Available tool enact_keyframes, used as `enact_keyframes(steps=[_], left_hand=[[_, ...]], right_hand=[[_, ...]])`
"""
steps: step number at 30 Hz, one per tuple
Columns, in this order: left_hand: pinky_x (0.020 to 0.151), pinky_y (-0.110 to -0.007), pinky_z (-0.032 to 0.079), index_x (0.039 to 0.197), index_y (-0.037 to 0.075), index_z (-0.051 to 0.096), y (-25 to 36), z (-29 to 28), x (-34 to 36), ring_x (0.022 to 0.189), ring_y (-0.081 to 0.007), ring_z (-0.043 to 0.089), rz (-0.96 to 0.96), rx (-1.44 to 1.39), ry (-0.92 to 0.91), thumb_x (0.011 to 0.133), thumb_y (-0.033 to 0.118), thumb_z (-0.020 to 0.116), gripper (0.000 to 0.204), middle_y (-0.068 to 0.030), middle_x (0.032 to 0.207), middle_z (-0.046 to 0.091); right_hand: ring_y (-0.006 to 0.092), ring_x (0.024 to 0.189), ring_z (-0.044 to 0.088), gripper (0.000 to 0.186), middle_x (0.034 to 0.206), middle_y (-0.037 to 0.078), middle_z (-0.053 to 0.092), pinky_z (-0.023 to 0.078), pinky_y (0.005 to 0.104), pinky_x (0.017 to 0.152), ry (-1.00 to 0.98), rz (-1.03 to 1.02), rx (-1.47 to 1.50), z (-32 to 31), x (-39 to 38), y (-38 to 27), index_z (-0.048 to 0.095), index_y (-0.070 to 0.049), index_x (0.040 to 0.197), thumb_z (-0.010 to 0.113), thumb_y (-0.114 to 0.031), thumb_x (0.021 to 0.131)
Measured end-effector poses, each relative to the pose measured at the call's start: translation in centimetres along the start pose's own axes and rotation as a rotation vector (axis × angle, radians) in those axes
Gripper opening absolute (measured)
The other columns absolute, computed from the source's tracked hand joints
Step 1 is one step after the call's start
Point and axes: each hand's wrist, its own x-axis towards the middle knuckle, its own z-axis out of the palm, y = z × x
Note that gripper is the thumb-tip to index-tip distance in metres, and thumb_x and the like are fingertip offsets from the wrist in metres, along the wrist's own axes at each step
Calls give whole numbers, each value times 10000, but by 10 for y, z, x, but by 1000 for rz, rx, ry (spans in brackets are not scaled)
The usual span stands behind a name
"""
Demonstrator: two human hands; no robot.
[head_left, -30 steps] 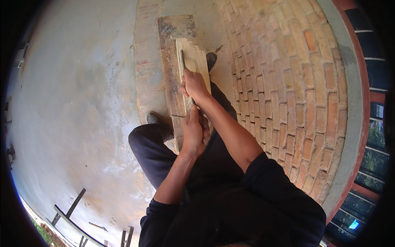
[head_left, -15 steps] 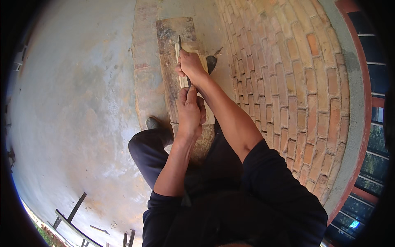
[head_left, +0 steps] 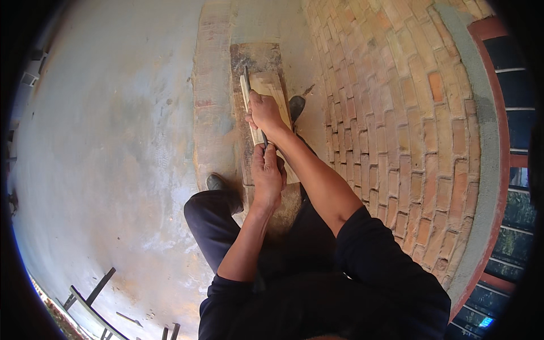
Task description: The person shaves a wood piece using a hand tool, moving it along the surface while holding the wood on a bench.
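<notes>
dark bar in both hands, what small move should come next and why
Probably a short lengthwise stroke of the dark bar along the left side of the pale wood: the right hand grips it partway along, the left hand holds its near end, and it lies roughly in line with that side, so both hands seem placed to guide it.

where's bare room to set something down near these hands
Widest: the grey floor left of the left shoe, beyond the dark frame. Smaller: the far end of the worn board, past the pale wood. Crowded: the board's middle, where the left hand and right hand hold the dark rod.
</notes>
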Motion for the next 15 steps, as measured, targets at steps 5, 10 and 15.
enact_keyframes(steps=[5, 10, 15], left_hand=[[358, -238, 200, 1017, 164, 480, 5, 5, -2, 411, -51, 314, -67, -22, -47, 1095, 283, 448, 145, 53, 632, 411], [357, -239, 202, 1009, 172, 477, -4, 4, -7, 408, -57, 316, -68, 15, -64, 1096, 287, 445, 148, 51, 633, 419], [350, -245, 236, 996, 142, 477, -26, 5, -15, 403, -58, 316, -41, 82, -53, 1101, 288, 445, 182, 45, 612, 410]], right_hand=[[189, 456, 535, 409, 605, 34, 439, 320, 346, 339, 63, -29, -59, -13, 13, 6, 478, -50, 697, 507, -305, 1016], [284, 396, 568, 547, 512, 167, 574, 450, 432, 428, 115, -58, -94, -17, 10, 11, 546, 10, 622, 433, -362, 1007], [308, 438, 618, 568, 520, 178, 578, 498, 442, 498, 136, -110, -224, -40, 0, 31, 583, 40, 655, 434, -379, 1010]])
